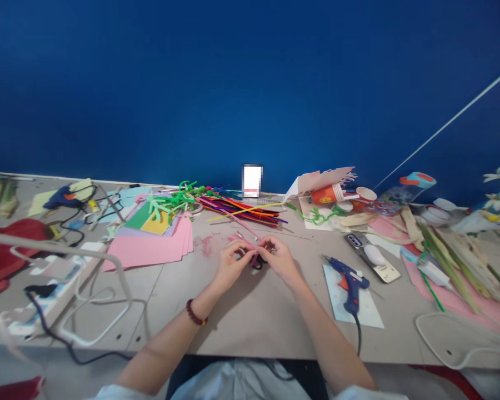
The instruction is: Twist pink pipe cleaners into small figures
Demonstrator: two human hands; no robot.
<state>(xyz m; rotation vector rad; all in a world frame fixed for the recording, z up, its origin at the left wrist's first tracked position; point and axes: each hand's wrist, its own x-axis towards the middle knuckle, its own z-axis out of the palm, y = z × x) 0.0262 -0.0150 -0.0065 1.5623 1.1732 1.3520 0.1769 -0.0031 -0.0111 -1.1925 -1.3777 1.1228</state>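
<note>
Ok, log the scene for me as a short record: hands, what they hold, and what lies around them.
left hand: left hand, fingertips pinched on a pink stem; beaded bracelet on the wrist
right hand: right hand, fingertips pinched on the same stem, close to the left
under hands: black looped item, partly hidden
ahead: bundle of coloured stems
left side: pink paper, power strip
right side: blue glue gun, phone
</note>
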